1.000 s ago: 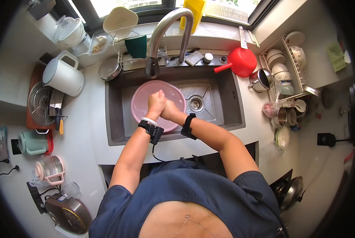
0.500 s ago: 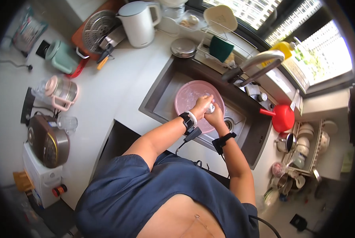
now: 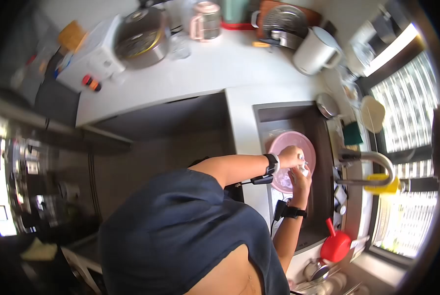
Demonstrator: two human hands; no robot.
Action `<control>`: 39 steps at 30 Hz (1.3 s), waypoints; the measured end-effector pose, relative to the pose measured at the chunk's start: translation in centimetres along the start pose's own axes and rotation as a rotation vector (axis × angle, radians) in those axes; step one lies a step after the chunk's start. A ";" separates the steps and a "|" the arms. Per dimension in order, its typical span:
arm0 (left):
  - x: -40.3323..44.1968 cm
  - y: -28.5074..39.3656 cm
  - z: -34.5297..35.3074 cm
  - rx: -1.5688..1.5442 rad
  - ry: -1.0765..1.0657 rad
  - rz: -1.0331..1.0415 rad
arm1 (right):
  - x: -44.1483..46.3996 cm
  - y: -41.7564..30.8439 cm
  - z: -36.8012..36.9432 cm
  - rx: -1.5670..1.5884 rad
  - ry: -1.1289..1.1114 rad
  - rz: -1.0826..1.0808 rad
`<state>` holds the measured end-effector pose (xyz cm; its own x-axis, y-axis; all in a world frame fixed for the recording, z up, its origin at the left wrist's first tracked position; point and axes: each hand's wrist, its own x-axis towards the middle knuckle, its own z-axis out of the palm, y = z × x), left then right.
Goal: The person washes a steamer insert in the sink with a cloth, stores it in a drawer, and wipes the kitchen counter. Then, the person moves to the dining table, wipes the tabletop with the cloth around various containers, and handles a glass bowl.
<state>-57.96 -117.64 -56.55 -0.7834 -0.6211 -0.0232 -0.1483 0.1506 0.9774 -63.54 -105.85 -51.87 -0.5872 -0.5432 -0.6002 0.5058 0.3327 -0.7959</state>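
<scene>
Step in hand, as judged: two-handed handling of a small pale item (image 3: 304,170) over the pink basin (image 3: 306,143); the left hand (image 3: 290,156) is closed, its fingers bent against the item; the right hand (image 3: 301,180) is raised to meet it, its fingers curled around the item from the opposite side. The fingers hide most of the item; its shape and material cannot be told.

Any move from this position calls, as judged, for matched pressure from both hands; it also calls for the item to be kept within the basin rim.

Item location: between the two hands and touching both; above the inside of the basin, nearer its far rim than the rim next to the body. Glossy pale patches show inside the basin; their nature cannot be confirmed.

Reference positions, relative to the basin: the sink (image 3: 320,196) surrounds it; the faucet (image 3: 388,168) stands beyond its far side; the round metal lid (image 3: 327,105) lies past it, off the person's left; the red pan (image 3: 335,247) lies off the person's right, well apart; the white kettle (image 3: 316,53) stands on the surface (image 3: 247,123), farther to the left than the lid.
</scene>
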 end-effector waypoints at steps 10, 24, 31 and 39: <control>-5.8 3.1 -11.9 -0.151 0.362 -0.167 | -0.9 -2.5 7.3 0.229 -0.477 0.221; -26.4 1.1 -38.0 -0.423 0.768 -0.089 | -4.7 6.8 34.6 -0.356 -0.594 -0.019; -37.7 -3.3 -48.0 -0.257 0.998 -0.131 | -8.2 12.9 47.5 -0.434 -0.369 -0.202; -45.8 -7.2 -56.9 -0.466 1.480 -0.270 | -8.7 15.0 53.6 -0.034 -0.314 0.137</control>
<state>13.35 -134.00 -50.54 0.5374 -0.8036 -0.2559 0.2297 -0.1525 0.9612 -16.94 -137.42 -54.32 -0.2895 -0.7003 -0.6525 0.5426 0.4415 -0.7146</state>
